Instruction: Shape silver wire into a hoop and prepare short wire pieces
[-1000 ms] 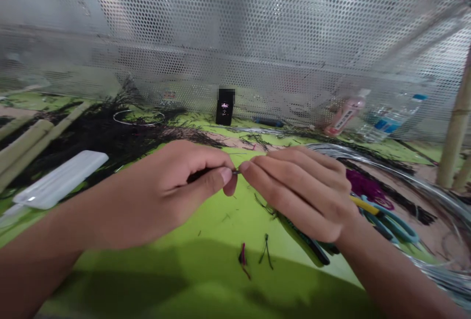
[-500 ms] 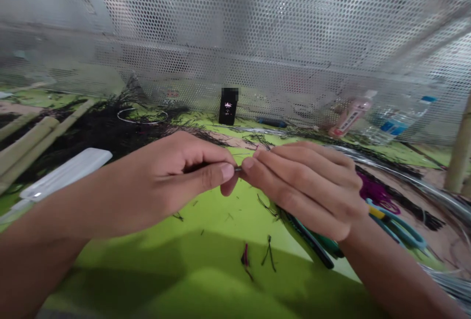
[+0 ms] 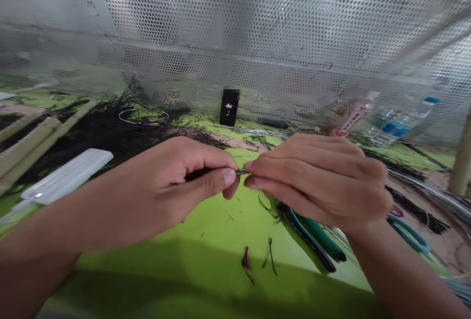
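Note:
A short, thin dark wire-like piece runs between my two hands over the bright green table top. My left hand pinches it between thumb and fingertips, its other fingers curled out of sight. At the piece's right end, the thumb and forefinger of my right hand come together in a pinch around the tip. Below my right hand lie green-and-black handled pliers, their jaws partly hidden. Small dark wire scraps and a scrap with a pink strand rest nearer to me.
Bamboo-like poles and a white plastic item lie left, beside dark bristly strands. A black device stands before a perforated metal panel. Right are bottles, blue-handled scissors or pliers and metal wire.
My right hand has turned and shifted slightly right, its thumb now lower beneath the forefinger. More of the pliers shows below it. My left hand keeps its pinch.

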`<action>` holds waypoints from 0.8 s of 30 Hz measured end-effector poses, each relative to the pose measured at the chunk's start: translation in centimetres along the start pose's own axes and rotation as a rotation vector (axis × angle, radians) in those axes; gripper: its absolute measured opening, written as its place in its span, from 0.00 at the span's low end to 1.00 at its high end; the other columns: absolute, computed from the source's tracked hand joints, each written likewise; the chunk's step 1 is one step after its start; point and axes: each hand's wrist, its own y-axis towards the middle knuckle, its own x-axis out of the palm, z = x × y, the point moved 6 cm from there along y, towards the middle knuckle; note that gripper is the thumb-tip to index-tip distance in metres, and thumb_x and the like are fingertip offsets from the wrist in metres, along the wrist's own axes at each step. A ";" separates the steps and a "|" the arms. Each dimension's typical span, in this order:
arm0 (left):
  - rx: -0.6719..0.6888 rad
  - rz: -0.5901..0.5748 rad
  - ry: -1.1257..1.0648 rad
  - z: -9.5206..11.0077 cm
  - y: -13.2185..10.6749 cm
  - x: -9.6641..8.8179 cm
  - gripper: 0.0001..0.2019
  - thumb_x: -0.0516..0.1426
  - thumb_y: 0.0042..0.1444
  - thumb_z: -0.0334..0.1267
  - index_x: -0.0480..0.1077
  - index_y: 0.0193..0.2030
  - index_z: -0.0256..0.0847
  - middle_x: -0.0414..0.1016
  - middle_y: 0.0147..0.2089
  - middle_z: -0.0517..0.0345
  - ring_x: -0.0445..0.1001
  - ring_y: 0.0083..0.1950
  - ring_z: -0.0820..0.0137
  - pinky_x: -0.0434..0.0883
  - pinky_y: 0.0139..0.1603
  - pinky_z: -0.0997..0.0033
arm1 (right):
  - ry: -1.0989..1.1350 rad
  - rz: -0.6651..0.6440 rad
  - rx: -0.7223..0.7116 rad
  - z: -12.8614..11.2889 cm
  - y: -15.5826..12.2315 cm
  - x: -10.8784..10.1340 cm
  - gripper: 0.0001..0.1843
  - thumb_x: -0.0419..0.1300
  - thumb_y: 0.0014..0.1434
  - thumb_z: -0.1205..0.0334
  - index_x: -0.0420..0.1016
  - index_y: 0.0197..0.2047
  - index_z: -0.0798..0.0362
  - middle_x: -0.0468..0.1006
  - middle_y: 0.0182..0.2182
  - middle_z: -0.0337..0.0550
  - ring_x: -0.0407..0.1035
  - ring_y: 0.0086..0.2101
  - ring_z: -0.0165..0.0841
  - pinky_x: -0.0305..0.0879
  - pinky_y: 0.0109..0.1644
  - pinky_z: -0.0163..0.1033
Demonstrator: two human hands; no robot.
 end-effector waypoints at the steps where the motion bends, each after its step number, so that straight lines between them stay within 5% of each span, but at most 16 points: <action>1: -0.011 -0.007 0.005 0.0 0.0 0.1 0.14 0.52 0.72 0.41 0.72 0.33 0.47 0.68 0.25 0.67 0.65 0.25 0.73 0.61 0.25 0.71 | 0.018 -0.027 0.023 0.0 0.1 0.0 0.06 0.65 0.69 0.66 0.82 0.39 0.49 0.87 0.33 0.39 0.82 0.33 0.31 0.79 0.37 0.37; 7: -0.001 -0.006 0.022 0.0 0.1 0.5 0.14 0.52 0.71 0.40 0.71 0.33 0.46 0.67 0.24 0.66 0.64 0.24 0.73 0.58 0.24 0.70 | 0.118 -0.108 0.327 0.9 -0.1 0.2 0.04 0.67 0.68 0.64 0.82 0.38 0.50 0.83 0.27 0.33 0.75 0.26 0.26 0.69 0.31 0.34; 12: 0.026 0.007 0.078 0.3 -0.1 1.5 0.13 0.52 0.72 0.36 0.67 0.33 0.43 0.69 0.30 0.66 0.65 0.30 0.74 0.57 0.29 0.71 | 0.409 -0.290 0.751 2.0 -0.8 1.4 0.11 0.66 0.68 0.62 0.82 0.32 0.48 0.77 0.23 0.31 0.66 0.22 0.24 0.60 0.23 0.31; 16: 0.046 -0.009 0.111 0.2 -0.1 2.1 0.15 0.51 0.73 0.35 0.62 0.31 0.42 0.65 0.29 0.65 0.62 0.30 0.74 0.56 0.30 0.70 | 0.549 -0.379 0.908 2.4 -1.7 2.4 0.18 0.67 0.67 0.55 0.79 0.25 0.52 0.70 0.18 0.32 0.57 0.17 0.23 0.51 0.16 0.31; 19: 0.007 0.005 0.097 -0.7 0.4 1.5 0.16 0.51 0.71 0.37 0.61 0.28 0.42 0.59 0.24 0.66 0.58 0.25 0.75 0.54 0.26 0.70 | 0.443 -0.197 0.778 3.0 -1.5 2.1 0.07 0.70 0.65 0.58 0.84 0.36 0.52 0.78 0.23 0.33 0.66 0.19 0.24 0.60 0.18 0.29; 21: -0.043 0.007 0.054 -1.5 0.6 1.0 0.16 0.51 0.71 0.40 0.65 0.29 0.43 0.57 0.22 0.67 0.56 0.22 0.75 0.53 0.22 0.71 | 0.254 -0.007 0.498 2.6 -0.9 1.3 0.08 0.71 0.64 0.62 0.84 0.46 0.54 0.85 0.33 0.39 0.75 0.26 0.26 0.72 0.27 0.30; 24: -0.085 0.003 -0.013 -2.1 0.8 0.3 0.16 0.51 0.72 0.45 0.72 0.34 0.44 0.57 0.21 0.68 0.53 0.20 0.75 0.52 0.19 0.72 | -0.047 0.130 0.080 1.0 -0.9 1.0 0.05 0.70 0.63 0.70 0.82 0.43 0.59 0.87 0.37 0.45 0.81 0.34 0.31 0.78 0.38 0.33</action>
